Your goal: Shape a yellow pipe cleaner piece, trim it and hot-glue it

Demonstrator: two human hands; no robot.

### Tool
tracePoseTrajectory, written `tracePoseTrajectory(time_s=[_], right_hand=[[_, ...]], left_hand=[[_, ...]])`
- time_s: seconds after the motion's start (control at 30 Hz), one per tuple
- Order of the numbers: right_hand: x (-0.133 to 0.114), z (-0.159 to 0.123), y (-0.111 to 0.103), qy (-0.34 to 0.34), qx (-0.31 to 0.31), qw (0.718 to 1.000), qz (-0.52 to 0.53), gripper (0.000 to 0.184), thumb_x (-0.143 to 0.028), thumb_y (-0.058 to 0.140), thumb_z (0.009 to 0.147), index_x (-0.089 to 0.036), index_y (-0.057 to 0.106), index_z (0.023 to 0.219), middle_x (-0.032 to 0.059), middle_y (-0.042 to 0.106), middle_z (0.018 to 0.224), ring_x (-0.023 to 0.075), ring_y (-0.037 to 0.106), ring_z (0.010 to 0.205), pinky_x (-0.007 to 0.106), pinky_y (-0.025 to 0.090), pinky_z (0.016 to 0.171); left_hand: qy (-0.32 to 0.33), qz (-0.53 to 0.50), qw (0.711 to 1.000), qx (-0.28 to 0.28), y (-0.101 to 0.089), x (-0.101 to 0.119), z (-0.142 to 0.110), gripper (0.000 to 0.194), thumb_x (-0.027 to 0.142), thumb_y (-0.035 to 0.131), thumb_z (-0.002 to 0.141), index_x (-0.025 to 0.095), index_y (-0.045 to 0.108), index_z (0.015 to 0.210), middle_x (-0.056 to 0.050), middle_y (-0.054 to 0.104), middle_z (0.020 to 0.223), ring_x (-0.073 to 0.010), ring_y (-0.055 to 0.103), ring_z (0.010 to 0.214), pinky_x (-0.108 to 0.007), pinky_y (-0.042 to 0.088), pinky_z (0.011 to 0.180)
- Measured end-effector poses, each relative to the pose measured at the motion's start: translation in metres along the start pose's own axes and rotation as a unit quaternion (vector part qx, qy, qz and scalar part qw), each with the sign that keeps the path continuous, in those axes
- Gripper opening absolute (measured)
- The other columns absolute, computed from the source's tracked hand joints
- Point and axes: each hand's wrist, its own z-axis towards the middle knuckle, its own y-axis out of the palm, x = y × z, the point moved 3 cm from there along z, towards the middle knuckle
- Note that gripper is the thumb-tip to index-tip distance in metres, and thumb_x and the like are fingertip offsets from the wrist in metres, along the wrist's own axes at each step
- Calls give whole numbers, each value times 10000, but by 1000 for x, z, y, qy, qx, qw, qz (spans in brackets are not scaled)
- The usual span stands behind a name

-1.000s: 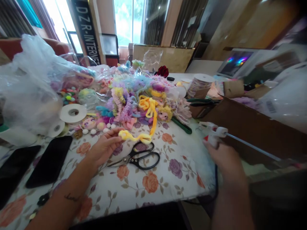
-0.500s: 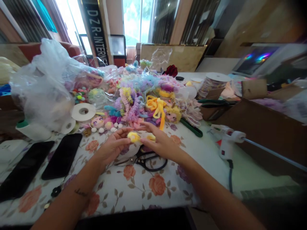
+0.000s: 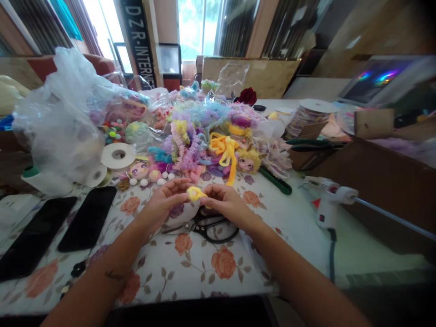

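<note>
A small rolled piece of fuzzy yellow ribbon (image 3: 194,194) is held up above the tablecloth between my two hands. My left hand (image 3: 170,195) pinches its left side with thumb and fingertips. On the other side, my right hand (image 3: 225,200) grips a narrow yellow end, its fingers curled in. Just below my hands lie black-handled scissors (image 3: 218,234), partly hidden by the right hand. Beyond them, a looped length of yellow ribbon (image 3: 225,147) rests on the pile, next to a doll head (image 3: 248,161) with curly yellow hair.
A heap of pastel plush trims (image 3: 194,118) spreads across the back. White tape rolls (image 3: 105,156) and two black phones (image 3: 88,220) lie at left. At right are a white glue gun (image 3: 329,204) with its stick, green-handled pliers (image 3: 277,181) and a brown box (image 3: 384,190).
My right hand's fingers have curled in and closed on the yellow ribbon's end. The piece has shifted slightly right, showing a tapered tail. The view has moved a little.
</note>
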Motion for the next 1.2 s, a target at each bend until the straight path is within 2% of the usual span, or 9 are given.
tracePoseTrajectory(time_s=[0.13, 0.27, 0.37, 0.57, 0.73, 0.83, 0.9, 0.97, 1.2], right_hand=[[-2, 0, -2, 6, 20, 1000, 21, 326, -430, 814, 666, -173, 646, 774, -37, 591, 675, 86, 548, 589, 225, 509, 587], [-4, 1, -3, -3, 33, 999, 24, 316, -423, 811, 664, -173, 633, 740, -41, 558, 659, 74, 495, 572, 197, 480, 538], [-3, 2, -3, -7, 38, 999, 20, 310, -421, 806, 669, -174, 632, 737, -41, 549, 652, 71, 481, 571, 183, 461, 523], [-3, 2, -3, -10, 39, 999, 8, 323, -442, 802, 664, -178, 639, 751, -33, 564, 661, 79, 494, 571, 182, 447, 500], [-6, 1, -3, -16, 44, 999, 1, 308, -428, 795, 678, -175, 631, 742, -36, 541, 655, 75, 475, 573, 180, 452, 510], [-7, -1, -1, -12, 35, 999, 9, 315, -440, 792, 682, -182, 626, 756, -34, 549, 678, 86, 503, 593, 211, 495, 553], [-7, -2, 0, -9, 22, 1000, 11, 320, -449, 790, 684, -189, 626, 774, -31, 571, 700, 96, 535, 609, 229, 508, 579], [-7, -4, 2, -16, 5, 1000, 7, 318, -449, 787, 691, -189, 632, 789, -29, 588, 708, 98, 550, 612, 231, 498, 590], [-11, -8, 6, -45, -32, 998, 0, 295, -442, 776, 706, -185, 657, 791, -21, 607, 704, 104, 540, 621, 232, 438, 588]], left_hand=[[70, 225, 967, 94, -15, 21, -4, 376, 249, 706, 747, 174, 653, 1112, -125, 693, 1107, -278, 629, 1040, -396, 472, 919], [144, 593, 734, 298, -36, 63, -28, 507, 401, 574, 838, 119, 560, 1260, -251, 615, 1208, -469, 429, 1278, -619, 238, 1074], [-14, 686, 646, 335, -63, 73, -39, 760, 589, 431, 859, -28, 458, 1302, -391, 584, 1148, -595, 354, 1283, -765, 164, 985], [-214, 649, 651, 330, -107, 67, -44, 925, 746, 428, 762, 4, 460, 1314, -397, 617, 1117, -618, 458, 1189, -841, 168, 865], [-1, 683, 613, 397, -73, 83, -41, 728, 589, 397, 884, -14, 506, 1275, -406, 526, 1267, -563, 386, 1282, -785, 195, 962], [153, 557, 753, 316, -39, 74, -29, 546, 492, 506, 892, 97, 565, 1265, -236, 600, 1283, -401, 555, 1178, -543, 384, 1017], [153, 392, 889, 178, -21, 54, -16, 438, 476, 594, 858, 170, 625, 1169, -147, 649, 1231, -321, 605, 1120, -418, 470, 948], [111, 259, 958, 61, -7, 33, -8, 399, 427, 662, 831, 200, 634, 1158, -116, 650, 1244, -284, 592, 1164, -351, 482, 936], [57, 51, 993, -93, 8, 9, -11, 589, 200, 804, 706, 284, 603, 1254, -94, 543, 1418, -252, 616, 1125, -276, 528, 824]])
